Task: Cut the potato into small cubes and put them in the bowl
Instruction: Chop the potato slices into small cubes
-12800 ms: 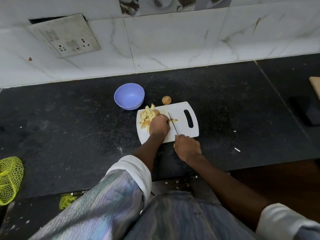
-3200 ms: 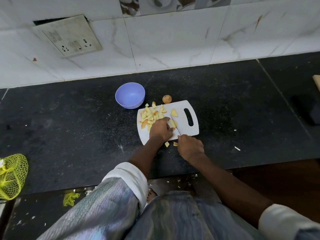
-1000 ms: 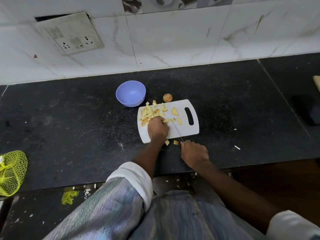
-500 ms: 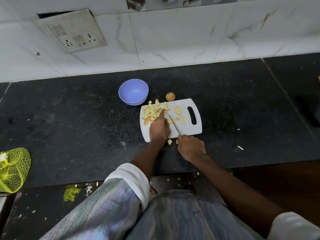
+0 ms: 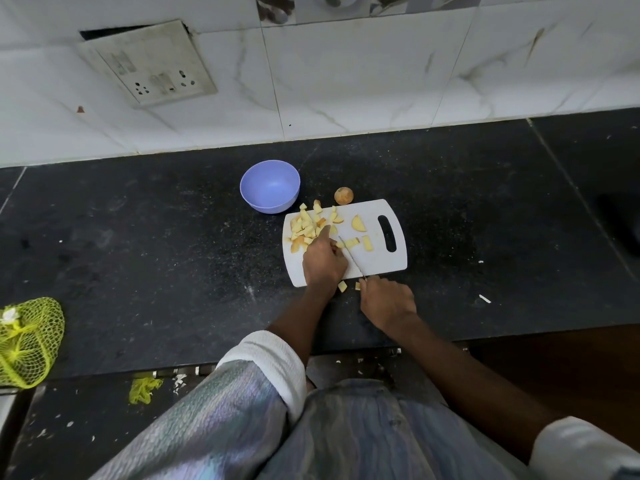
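Note:
A white cutting board (image 5: pixel 382 261) lies on the black counter with a heap of potato cubes (image 5: pixel 304 225) at its far left. Larger potato pieces (image 5: pixel 358 224) lie near the middle. My left hand (image 5: pixel 323 259) rests on the board, forefinger stretched toward the heap, pressing on a piece. My right hand (image 5: pixel 386 299) grips the handle of a knife (image 5: pixel 351 256) whose blade lies across the board beside my left hand. An empty lilac bowl (image 5: pixel 270 186) stands just beyond the board's left corner. Two cubes (image 5: pixel 343 286) lie on the counter off the near edge.
A small round potato end (image 5: pixel 343 195) sits behind the board. A yellow net bag (image 5: pixel 27 341) lies at the counter's left edge. A tiled wall with a socket plate (image 5: pixel 149 64) rises behind. A dark object (image 5: pixel 623 220) is at the far right.
My left forefinger now points out toward the cube heap. The knife blade has come back onto the board next to my left hand. More cut pieces lie on the board than earlier.

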